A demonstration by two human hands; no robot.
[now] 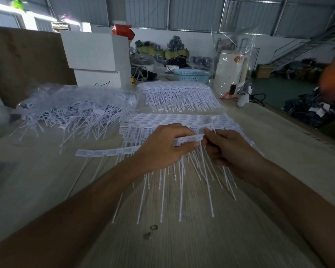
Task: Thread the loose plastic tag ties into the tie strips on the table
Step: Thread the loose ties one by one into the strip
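Note:
A white tie strip [108,152] runs across the middle of the table, its thin tails hanging toward me. My left hand [162,147] pinches the strip's right end [190,139] between thumb and fingers. My right hand [228,149] pinches a loose white tag tie [206,171] at that end of the strip, its long tail pointing down at me. Finished strips [174,120] lie stacked just behind my hands. A heap of loose tag ties [70,115] lies at the left.
Another stack of strips [180,95] lies farther back in clear plastic. White boxes [97,57], a blue basket [191,75] and a white appliance [230,68] stand at the far edge. The table edge [290,120] runs along the right. Bare wood lies near me.

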